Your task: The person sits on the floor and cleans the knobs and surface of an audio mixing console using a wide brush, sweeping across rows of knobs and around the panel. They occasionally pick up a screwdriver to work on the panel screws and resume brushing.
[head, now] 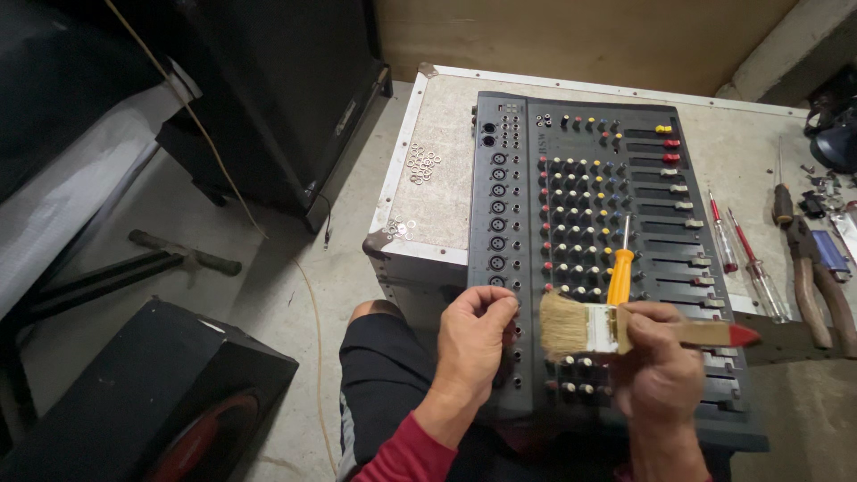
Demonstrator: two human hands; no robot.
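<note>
R hand [656, 353] grips wood-handled paintbrush [616, 328], pale bristles; L hand [473, 335] pinches dark mixer [598, 250] edge.

We see no packages, signs or screens; only small white printed labelling runs beside the knobs on the dark grey audio mixer panel [589, 178]
</note>
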